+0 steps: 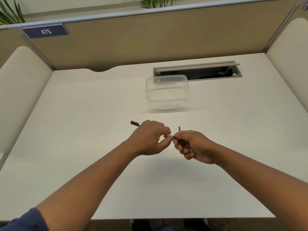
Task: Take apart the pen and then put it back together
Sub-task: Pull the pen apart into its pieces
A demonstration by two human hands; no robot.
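Note:
Both hands meet above the middle of the white desk [83, 147]. My left hand [150, 139] grips the pen barrel [135, 123]; its dark end sticks out to the upper left and a whitish end shows at my fingertips. My right hand [193, 145] pinches a thin dark pen part [177, 136], whose tip nearly touches the barrel's whitish end. A short dark piece [179, 128] shows just above my right hand; I cannot tell whether it lies on the desk or is held.
An empty clear plastic container [167, 92] stands on the desk beyond my hands. Behind it is an open cable tray slot [198, 70]. Beige partition walls [150, 42] close the desk at the back and sides. The near desk edge runs below my forearms.

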